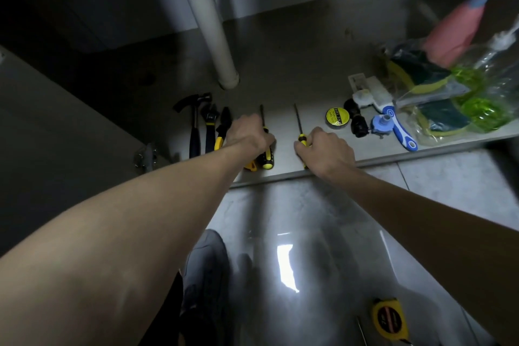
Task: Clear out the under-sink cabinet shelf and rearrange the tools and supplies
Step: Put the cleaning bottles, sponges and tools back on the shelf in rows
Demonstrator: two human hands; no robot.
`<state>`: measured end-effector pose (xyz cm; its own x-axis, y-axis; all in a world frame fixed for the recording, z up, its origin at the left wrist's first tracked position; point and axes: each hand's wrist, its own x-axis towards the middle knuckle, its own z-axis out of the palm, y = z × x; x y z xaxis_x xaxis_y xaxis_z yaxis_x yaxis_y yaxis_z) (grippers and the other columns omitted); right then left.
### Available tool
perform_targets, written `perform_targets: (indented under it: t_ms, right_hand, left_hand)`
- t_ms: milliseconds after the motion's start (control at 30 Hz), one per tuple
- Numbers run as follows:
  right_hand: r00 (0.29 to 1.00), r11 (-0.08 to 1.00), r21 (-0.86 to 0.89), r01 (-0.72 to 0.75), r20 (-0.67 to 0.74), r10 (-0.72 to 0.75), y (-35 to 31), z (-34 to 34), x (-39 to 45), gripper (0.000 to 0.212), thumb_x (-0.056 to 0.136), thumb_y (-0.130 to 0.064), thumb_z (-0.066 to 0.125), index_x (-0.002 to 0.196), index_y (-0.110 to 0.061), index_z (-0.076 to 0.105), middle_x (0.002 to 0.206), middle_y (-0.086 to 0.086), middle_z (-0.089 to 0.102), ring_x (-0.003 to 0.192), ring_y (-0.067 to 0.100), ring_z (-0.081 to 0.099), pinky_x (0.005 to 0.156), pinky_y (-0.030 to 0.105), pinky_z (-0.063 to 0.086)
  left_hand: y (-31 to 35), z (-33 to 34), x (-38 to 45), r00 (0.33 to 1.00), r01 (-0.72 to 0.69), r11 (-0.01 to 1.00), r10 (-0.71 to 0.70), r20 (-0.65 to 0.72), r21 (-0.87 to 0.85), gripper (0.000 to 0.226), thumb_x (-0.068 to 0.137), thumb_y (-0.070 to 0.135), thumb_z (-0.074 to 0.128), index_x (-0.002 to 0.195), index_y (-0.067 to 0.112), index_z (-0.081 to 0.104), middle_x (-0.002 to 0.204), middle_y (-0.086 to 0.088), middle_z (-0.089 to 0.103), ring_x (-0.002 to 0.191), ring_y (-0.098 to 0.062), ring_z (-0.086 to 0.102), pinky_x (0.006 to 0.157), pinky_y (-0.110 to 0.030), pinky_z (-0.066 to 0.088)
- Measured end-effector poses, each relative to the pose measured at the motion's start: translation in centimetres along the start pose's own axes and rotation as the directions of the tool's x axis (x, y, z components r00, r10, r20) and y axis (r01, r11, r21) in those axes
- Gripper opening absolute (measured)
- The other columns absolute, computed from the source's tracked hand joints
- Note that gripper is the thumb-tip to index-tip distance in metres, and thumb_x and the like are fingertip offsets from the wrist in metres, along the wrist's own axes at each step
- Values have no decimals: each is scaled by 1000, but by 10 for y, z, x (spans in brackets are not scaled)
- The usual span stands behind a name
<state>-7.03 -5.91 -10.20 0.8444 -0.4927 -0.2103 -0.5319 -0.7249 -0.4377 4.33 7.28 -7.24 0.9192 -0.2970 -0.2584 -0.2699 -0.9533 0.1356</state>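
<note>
1. Near the middle of the frame, our left hand (pixel 248 133) lies over the handle of a screwdriver (pixel 265 146) on the cabinet shelf (pixel 309 70). Its metal shaft sticks out past the knuckles toward the top of the frame, and the black-and-yellow handle end shows below the wrist.
2. The fingers of that hand curl down around the handle, so we are gripping it.
3. Just to the right, our right hand (pixel 327 149) covers the handle of a second, thinner screwdriver (pixel 300 129). Its shaft also points up the frame, side by side with the first one and a little apart from it.
4. The right thumb and fingers pinch that yellow-and-black handle near its top.
5. Left of the left hand, a hammer (pixel 193 123), a wrench (pixel 209 126) and a pair of pliers (pixel 223 128) lie side by side, handles toward the front edge of the shelf.
6. Right of the right hand sit a roll of tape (pixel 337 118), a black fitting (pixel 356 121), a blue-handled brush (pixel 398 126) and a clear bag of sponges (pixel 455 93).
7. A white pipe (pixel 213 34) rises from the shelf in the upper middle.
8. At the lower right, a yellow tape measure (pixel 389 319) lies on the tiled floor (pixel 323 219).
</note>
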Motion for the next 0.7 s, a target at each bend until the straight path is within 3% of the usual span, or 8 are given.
perform_targets:
  t_ms: [100, 200, 367, 500, 700]
  right_hand:
    - [1000, 1000, 13, -1, 5, 1, -2, 2, 0, 44, 91, -55, 53, 110, -16, 57, 106, 11, 67, 99, 36, 63, 73, 37, 44]
    - [1000, 1000, 18, 19, -11, -19, -4, 4, -4, 43, 89, -54, 55, 110, -17, 57, 100, 9, 67, 90, 33, 61, 69, 35, 41]
    - [999, 999, 40, 28, -21, -27, -4, 5, -7, 40, 87, -49, 58, 111, -18, 57, 94, 6, 65, 84, 31, 57, 68, 34, 40]
    - [999, 997, 63, 43, -23, -42, -3, 9, -5, 37, 88, -45, 61, 115, -20, 58, 96, 6, 69, 90, 33, 63, 68, 33, 41]
    - [998, 993, 97, 66, -19, -64, -15, 21, 3, 37, 86, -47, 61, 114, -23, 59, 99, 6, 70, 94, 34, 64, 68, 33, 41]
  left_hand:
    - [-5, 1, -1, 1000, 18, 999, -18, 1, -36, 32, 79, 40, 71, 70, 16, 51, 68, -2, 47, 67, -22, 49, 51, -26, 35]
    - [-9, 1, -3, 999, 36, 996, -37, -12, -78, 37, 79, 42, 72, 64, 17, 50, 68, -2, 51, 63, -22, 51, 48, -25, 34]
    - [-12, 0, -10, 998, 36, 992, -43, -51, -123, 35, 78, 42, 71, 63, 20, 50, 67, -2, 54, 71, -27, 60, 52, -25, 41]
    - [-13, -1, -13, 996, 41, 991, -50, -69, -131, 26, 79, 38, 70, 73, 19, 54, 81, -7, 61, 83, -32, 63, 63, -31, 50]
    - [-14, 0, -15, 995, 55, 985, -68, -73, -161, 23, 83, 36, 69, 74, 19, 56, 85, -6, 60, 91, -32, 63, 64, -31, 45]
